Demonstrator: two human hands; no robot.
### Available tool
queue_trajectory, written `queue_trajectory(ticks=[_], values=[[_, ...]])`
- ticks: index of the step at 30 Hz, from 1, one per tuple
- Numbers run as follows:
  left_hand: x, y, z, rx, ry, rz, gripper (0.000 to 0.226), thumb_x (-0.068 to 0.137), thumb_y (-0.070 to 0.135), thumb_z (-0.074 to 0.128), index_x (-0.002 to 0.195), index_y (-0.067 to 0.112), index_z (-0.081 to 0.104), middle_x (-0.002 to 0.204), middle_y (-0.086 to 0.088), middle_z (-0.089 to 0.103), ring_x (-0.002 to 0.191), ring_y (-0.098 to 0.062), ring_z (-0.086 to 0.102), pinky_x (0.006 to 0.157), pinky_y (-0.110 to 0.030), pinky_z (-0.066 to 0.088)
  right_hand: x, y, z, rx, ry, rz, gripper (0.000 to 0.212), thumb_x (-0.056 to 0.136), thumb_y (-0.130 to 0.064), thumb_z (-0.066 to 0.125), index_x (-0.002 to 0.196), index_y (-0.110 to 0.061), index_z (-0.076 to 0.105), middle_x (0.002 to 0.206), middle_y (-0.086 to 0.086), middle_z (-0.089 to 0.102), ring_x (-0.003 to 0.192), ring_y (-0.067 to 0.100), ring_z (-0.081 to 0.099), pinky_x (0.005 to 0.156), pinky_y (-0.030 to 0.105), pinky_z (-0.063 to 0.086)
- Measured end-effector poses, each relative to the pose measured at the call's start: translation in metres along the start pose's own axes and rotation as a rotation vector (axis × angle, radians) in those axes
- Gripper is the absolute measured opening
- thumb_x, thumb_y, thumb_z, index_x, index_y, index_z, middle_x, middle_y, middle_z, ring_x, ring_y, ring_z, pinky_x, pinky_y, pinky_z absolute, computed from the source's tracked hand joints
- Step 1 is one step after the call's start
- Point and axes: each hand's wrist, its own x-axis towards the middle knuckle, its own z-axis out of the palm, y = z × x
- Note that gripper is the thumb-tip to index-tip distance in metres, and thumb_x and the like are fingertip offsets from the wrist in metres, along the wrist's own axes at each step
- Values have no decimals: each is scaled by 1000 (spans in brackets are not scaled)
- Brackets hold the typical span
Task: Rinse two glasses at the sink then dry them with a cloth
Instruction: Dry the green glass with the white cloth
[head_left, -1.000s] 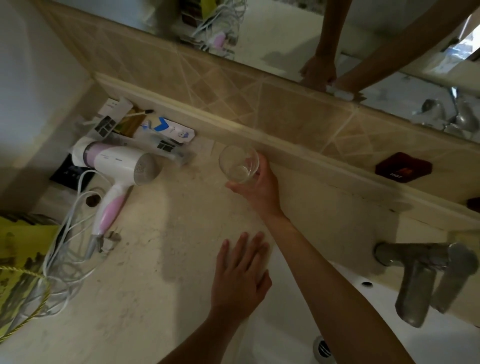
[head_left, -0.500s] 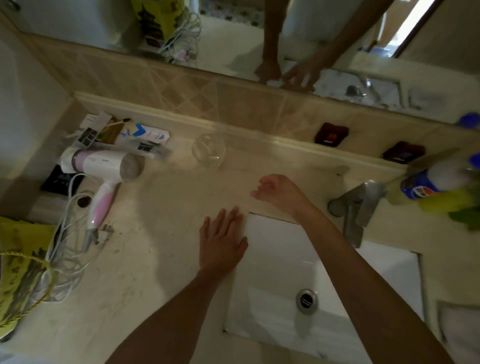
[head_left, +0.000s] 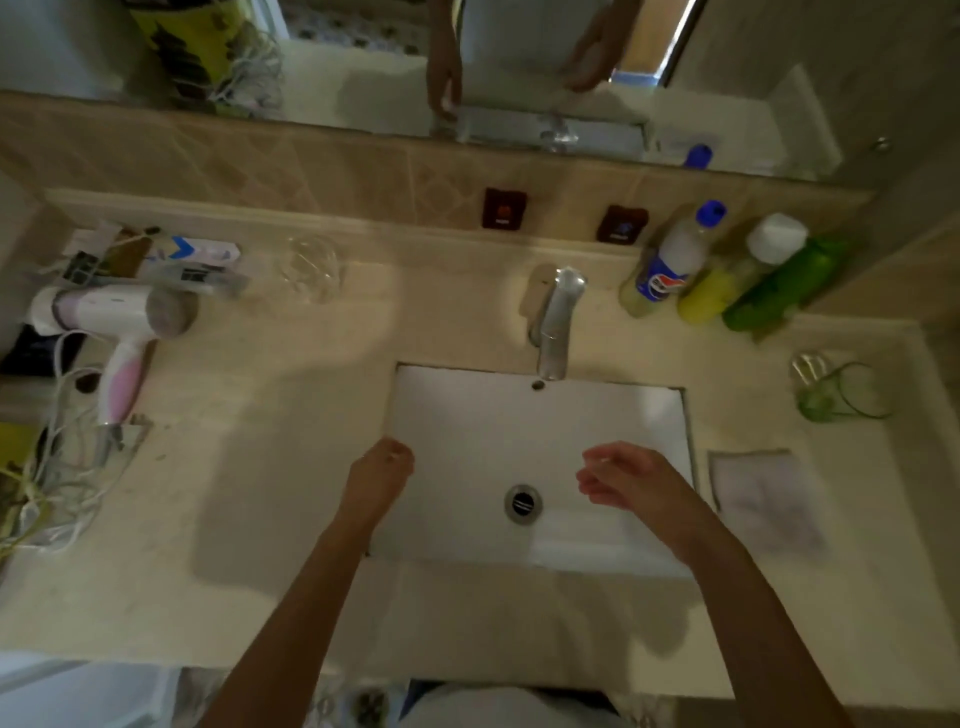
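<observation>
**Both hands empty over the sink, glasses waiting on either side**

The left hand (head_left: 382, 470) hangs at the left edge of the sink (head_left: 452, 415), fingers curled loosely under, holding nothing. The right hand (head_left: 631, 475) hovers over the basin just right of the drain (head_left: 523, 502), fingers half bent and slack, also empty. Neither touches a glass.

Behind the basin stands the tap (head_left: 556, 317), with no water visible at the spout. A folded cloth (head_left: 763, 496) lies flat on the counter just beside the sink's right edge, close to the right hand.

One clear glass (head_left: 311, 267) stands upright on the counter near the back ledge, well to the left of the tap. A second glass (head_left: 841, 392), green-tinted, sits at the far right; the blur leaves it unclear whether it is upright or on its side. Bottles (head_left: 727, 270) cluster behind it.

Both glasses look thin-walled and light, stiff but breakable on the stone counter or the basin. Wet, they will likely be slick, so a wrap around the body with fingers and thumb opposed seems safer than pinching the rim. The cloth is soft and should give grip while drying.
</observation>
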Motion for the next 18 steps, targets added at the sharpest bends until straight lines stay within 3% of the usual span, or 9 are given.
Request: queue_trajectory(ticks=[2, 5, 9, 12, 14, 15, 16, 18], values=[[-32, -7, 39, 38, -77, 7, 9, 88, 22, 60, 81, 26, 63, 94, -13, 75, 91, -33, 72, 80, -36, 54, -20, 33, -27, 60, 47, 42, 19, 97, -6, 60, 114, 2, 66, 100, 24, 74, 90, 29, 73, 80, 28, 62], [-67, -19, 102, 177, -132, 77, 14, 97, 19, 57, 84, 21, 61, 90, -4, 71, 86, -22, 64, 79, -34, 48, -40, 73, -66, 107, 124, 97, 20, 96, -4, 61, 115, 3, 65, 95, 22, 76, 86, 28, 73, 76, 28, 62], [-87, -14, 159, 612, -6, 136, 22, 100, 35, 42, 89, 31, 61, 91, 8, 62, 96, -16, 59, 86, -37, 30, -55, 100, -112, 92, 237, 84, 24, 96, -2, 61, 120, -1, 62, 101, 24, 74, 88, 32, 71, 83, 37, 59], [-93, -16, 183, 812, 18, 152, 26, 99, 39, 42, 96, 32, 67, 100, 7, 65, 102, -18, 61, 87, -41, 30, -57, 109, -145, 116, 321, 41, 30, 93, -1, 64, 123, -2, 59, 106, 26, 70, 90, 34, 68, 72, 29, 60], [-93, -24, 190, 868, 70, 205, 26, 95, 37, 45, 86, 27, 68, 93, 3, 66, 93, -23, 62, 81, -42, 28, -55, 110, -165, 181, 374, -16, 51, 78, -25, 83, 119, -6, 58, 103, 19, 69, 90, 32, 67, 66, 24, 60], [-92, -29, 192, 902, 87, 222, 26, 93, 37, 45, 83, 26, 66, 89, 1, 65, 89, -24, 61, 79, -42, 28, -54, 110, -175, 196, 410, -37, 74, 61, -44, 91, 117, -8, 58, 100, 13, 70, 88, 26, 69, 67, 24, 60], [-92, -34, 193, 937, 100, 241, 28, 93, 37, 43, 81, 25, 65, 87, 0, 64, 86, -25, 59, 77, -41, 27, -50, 111, -185, 220, 436, -56, 84, 52, -50, 93, 116, -10, 58, 101, 12, 70, 88, 21, 69, 72, 26, 59], [-92, -39, 195, 964, 135, 316, 35, 89, 37, 34, 75, 21, 62, 78, -1, 60, 76, -26, 56, 73, -39, 24, -36, 113, -204, 244, 520, -76, 48, 75, -23, 87, 113, -14, 60, 112, 21, 67, 97, 23, 65, 85, 35, 55]])
